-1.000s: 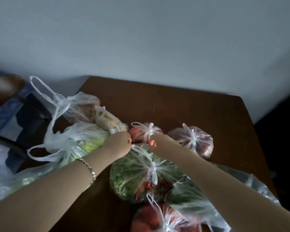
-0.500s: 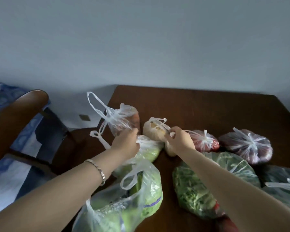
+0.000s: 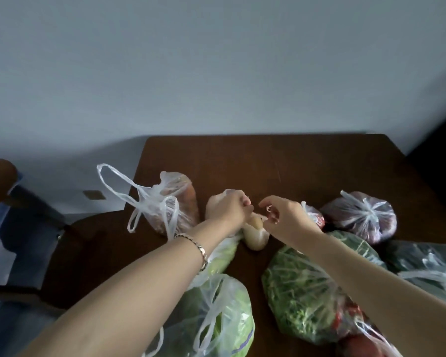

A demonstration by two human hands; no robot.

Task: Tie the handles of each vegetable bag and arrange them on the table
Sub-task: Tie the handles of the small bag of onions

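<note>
Both hands worked at the pale bag [image 3: 255, 234] in the table's [image 3: 242, 161] middle: the left hand [image 3: 231, 211] pinched its plastic, and the right hand [image 3: 285, 219] had its fingers curled around a handle strip.

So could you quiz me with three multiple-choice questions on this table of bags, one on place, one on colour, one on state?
1. Where is the bag with loose, untied handles?
A. left edge of the table
B. right edge
C. on the floor

2. What colour is the bracelet on the left wrist?
A. black
B. silver
C. red

3. What are the hands doing?
A. resting flat
B. working at the pale bag
C. lifting a chair

Answers: 1 A, its loops hang past the left edge. 2 B, it gleams metallic. 3 B, left hand and right hand pinch plastic above it.
</note>
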